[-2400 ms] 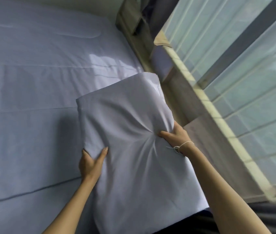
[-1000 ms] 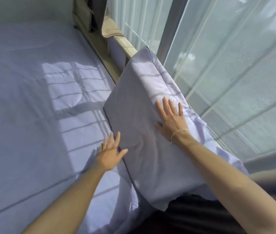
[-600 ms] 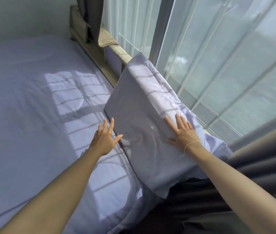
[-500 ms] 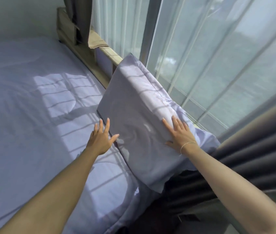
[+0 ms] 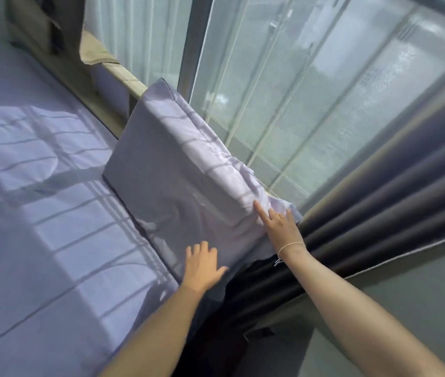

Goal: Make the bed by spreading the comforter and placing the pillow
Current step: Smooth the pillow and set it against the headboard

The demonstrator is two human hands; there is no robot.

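Pillow propped at the head of the bed

We had the pillow (image 5: 177, 180) leaning tilted against the wooden rail (image 5: 112, 65) under the window (image 5: 311, 85), its lower edge on the comforter (image 5: 39, 213) lying flat over the bed. Our left hand (image 5: 202, 265) lay open, fingers spread, on the pillow's near corner; our right hand (image 5: 279, 227) was open too, fingertips on its upper near edge beside the dark curtain (image 5: 379, 208). We judged that, let go carelessly, the pillow could slump forward or slide off the near end toward the curtain.
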